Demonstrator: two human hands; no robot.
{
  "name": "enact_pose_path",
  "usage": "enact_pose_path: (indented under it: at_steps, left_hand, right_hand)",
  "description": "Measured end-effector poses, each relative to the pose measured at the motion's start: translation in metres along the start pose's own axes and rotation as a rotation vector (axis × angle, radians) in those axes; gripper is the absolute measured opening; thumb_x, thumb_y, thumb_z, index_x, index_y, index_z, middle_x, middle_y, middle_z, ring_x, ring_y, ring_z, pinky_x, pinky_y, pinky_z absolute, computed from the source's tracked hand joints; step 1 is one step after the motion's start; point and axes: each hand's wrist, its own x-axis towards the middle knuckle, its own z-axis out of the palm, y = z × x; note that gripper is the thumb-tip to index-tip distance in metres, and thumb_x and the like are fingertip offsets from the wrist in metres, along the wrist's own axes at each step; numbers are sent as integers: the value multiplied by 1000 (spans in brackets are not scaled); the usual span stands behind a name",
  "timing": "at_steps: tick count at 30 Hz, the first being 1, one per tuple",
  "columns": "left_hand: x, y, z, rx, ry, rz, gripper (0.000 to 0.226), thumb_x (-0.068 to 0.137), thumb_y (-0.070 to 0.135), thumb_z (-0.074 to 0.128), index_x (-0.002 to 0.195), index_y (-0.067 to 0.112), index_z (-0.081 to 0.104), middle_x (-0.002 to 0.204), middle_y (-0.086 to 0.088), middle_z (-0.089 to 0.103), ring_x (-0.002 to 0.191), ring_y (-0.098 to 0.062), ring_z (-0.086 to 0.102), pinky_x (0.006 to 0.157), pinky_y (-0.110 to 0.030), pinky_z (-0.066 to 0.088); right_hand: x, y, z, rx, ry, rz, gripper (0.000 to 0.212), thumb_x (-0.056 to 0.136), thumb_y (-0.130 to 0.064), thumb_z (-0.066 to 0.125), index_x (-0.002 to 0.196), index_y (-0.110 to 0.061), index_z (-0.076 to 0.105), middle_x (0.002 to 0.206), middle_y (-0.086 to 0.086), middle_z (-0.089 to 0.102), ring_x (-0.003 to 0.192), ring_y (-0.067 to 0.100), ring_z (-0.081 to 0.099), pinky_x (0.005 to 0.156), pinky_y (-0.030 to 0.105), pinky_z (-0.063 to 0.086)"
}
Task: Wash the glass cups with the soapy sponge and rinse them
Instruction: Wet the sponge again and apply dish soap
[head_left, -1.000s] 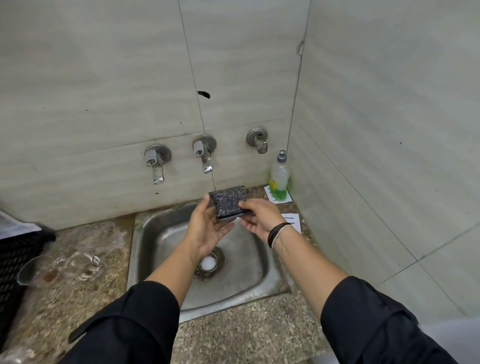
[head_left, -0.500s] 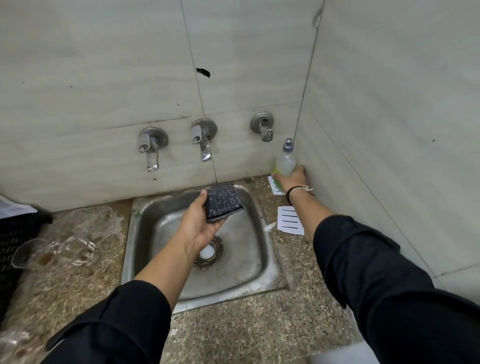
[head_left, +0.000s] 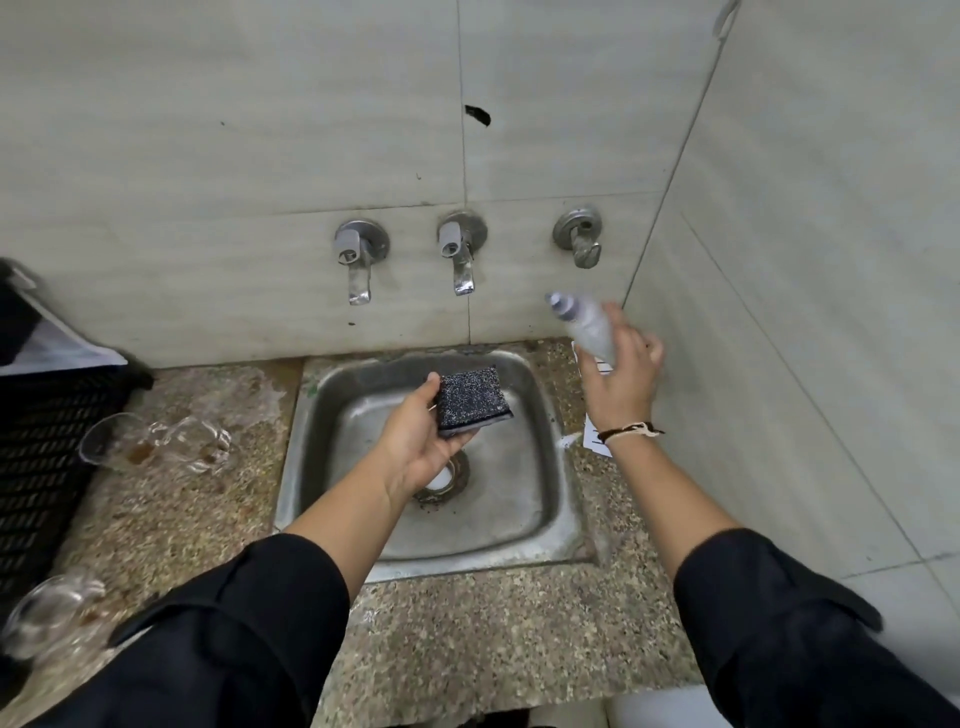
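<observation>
A dark, speckled rectangular scouring sponge is held flat in the left hand, fingers curled under it and thumb at its left edge, above the square stainless-steel sink at the centre of the frame. To the right, a clear plastic squeeze bottle with a grey cap is gripped by the right hand, fingers wrapped round its body; the bottle is tilted, cap pointing up and to the left, and is blurred, so its contents cannot be read.

The clear glass cups lie on their sides on the speckled granite counter at the left of the frame, beside a black slatted plastic crate; another glass cup is seen at the lower left corner. None appears to be washed yet.

The step in hand is judged to be the soaping of the sponge. It would be done well if the nozzle were brought directly over the middle of the sponge and inverted there, a small amount squeezed out, and the sponge kept level over the basin so that nothing runs onto the counter. The three wall taps are shut, with no water running.
</observation>
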Motion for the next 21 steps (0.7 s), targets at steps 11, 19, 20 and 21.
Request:
enact_pose_path:
  at_steps: [11,19,20,21]
  left_hand:
    - [-31,-1,9,-31,-29,25,43,106,36,51,137,6,54,116,-16,72,105,-31,69,80,-44,58]
    - [-42,-9,18,-25,-39,27,39,106,37,51,132,9,57,112,-14,72,101,-29,69,83,-43,57]
    - [-43,-10,19,-26,-40,26,38,106,37,51,131,9,57,112,-14,71,101,-29,69,85,-43,57]
    - [-43,-12,20,-26,-42,24,38,106,37,51,131,8,57,114,-14,71,103,-29,69,87,-43,57]
  right_hand:
    - [-9,-45,-47,-622,89,-728,64,83,-12,64,142,-35,52,141,-16,56,118,26,51,90,44,27]
    - [-3,-53,-55,-656,145,-817,56,87,-13,59,138,-35,55,138,-15,58,119,23,48,90,44,25]
    - [-2,-52,-56,-654,154,-821,55,87,-13,58,137,-35,56,137,-15,59,119,23,48,90,44,25]
    - [-2,-51,-56,-654,158,-827,54,87,-13,58,136,-35,56,137,-15,59,118,23,49,90,44,25]
